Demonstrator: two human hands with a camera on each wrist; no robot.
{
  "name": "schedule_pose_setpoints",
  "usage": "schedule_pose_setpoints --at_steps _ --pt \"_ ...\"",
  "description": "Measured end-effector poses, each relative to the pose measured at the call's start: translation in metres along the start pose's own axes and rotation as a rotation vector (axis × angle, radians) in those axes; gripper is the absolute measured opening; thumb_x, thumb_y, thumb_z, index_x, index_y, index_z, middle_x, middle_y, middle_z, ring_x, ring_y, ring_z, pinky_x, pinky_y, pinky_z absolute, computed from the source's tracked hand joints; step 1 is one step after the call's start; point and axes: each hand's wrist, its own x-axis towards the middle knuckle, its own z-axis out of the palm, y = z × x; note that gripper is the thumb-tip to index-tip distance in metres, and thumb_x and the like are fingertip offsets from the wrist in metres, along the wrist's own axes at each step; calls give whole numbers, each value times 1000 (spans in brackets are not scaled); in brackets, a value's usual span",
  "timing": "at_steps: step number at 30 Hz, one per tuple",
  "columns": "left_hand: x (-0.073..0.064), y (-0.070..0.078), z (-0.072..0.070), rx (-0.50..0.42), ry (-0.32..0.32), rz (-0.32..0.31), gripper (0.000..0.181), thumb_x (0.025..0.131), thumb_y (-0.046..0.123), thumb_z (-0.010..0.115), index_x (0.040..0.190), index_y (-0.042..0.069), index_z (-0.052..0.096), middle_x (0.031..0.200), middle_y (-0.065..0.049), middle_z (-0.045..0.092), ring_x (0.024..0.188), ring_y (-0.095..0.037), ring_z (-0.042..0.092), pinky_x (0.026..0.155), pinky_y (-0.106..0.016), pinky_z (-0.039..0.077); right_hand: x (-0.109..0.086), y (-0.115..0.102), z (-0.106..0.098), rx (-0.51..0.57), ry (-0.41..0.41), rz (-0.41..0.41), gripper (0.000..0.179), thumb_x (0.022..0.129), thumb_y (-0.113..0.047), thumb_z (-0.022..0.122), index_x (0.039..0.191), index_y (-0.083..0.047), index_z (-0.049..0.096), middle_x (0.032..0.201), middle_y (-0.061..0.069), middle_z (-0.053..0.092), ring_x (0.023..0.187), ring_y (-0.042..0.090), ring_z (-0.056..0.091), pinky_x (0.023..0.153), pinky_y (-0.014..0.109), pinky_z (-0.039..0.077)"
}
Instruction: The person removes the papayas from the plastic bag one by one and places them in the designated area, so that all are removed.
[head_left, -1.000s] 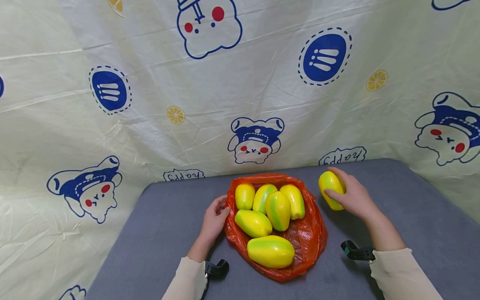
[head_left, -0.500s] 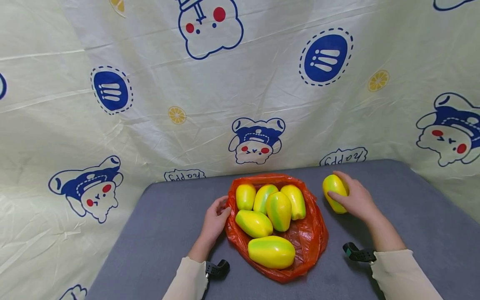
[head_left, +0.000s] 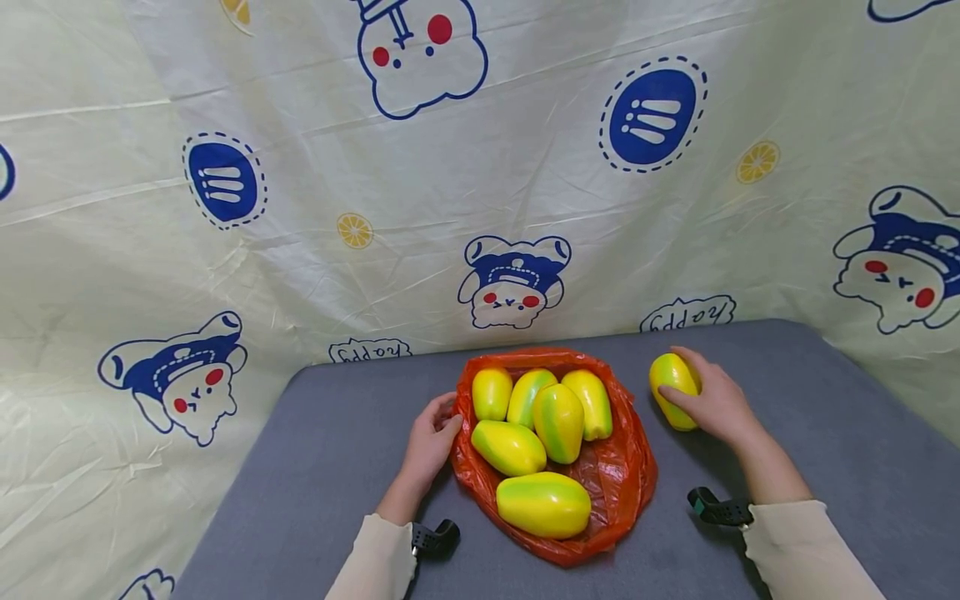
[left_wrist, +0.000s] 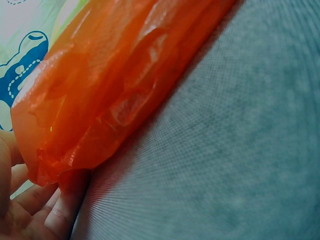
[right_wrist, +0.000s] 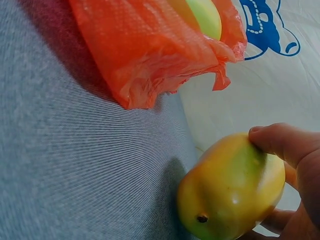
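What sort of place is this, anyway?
Possibly a makeshift filming corner: a cartoon-printed sheet hangs behind a grey tabletop, and black devices are worn at both wrists.

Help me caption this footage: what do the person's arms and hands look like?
Left hand and right hand are gloveless; both sleeves are plain cream. A black curved wrist device sits by each cuff, the right one with a green patch.
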Motion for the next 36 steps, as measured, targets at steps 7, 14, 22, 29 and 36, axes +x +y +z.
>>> schedule_pose_setpoints --at_steps 7,14,22,29,36 --pt "2 -4 -1 -9 -6 11 40 100 19 58 139 13 56 124 -15 64 103 -21 61 87 -32 57 -1 0 1 -7 0 -4 72 95 -37 63 150 0 33 130 37 49 106 47 51 81 58 46" --pt "4 -4 0 -6 -2 10 39 100 18 58 139 14 56 124 -15 64 103 -22 61 87 -32 56 -1 1 1 -12 -23 13 74 97 -38 60 152 1 30 133 39 46 108 50 50 84 61 44" --pt "4 -6 1 9 4 9 39 100 18 58 139 14 57 123 -14 65 102 -20 61 86 -30 56 -2 2 3 -7 -51 33 74 99 -40 57 152 2 29 140 40 42 117 53 47 92 66 41" --pt "4 -6 1 8 4 2 39 100 19 58 139 15 56 124 -14 64 104 -21 61 88 -31 56 -2 3 3 -1 -50 41 74 99 -41 56 152 2 28 139 40 43 114 51 48 88 63 43" --pt "3 -3 1 9 7 -9 39 100 19 58 139 16 57 125 -12 64 105 -22 61 90 -34 56 -1 4 4 -8 -45 44 75 99 -40 57 151 5 28 138 40 43 112 50 48 88 63 43"
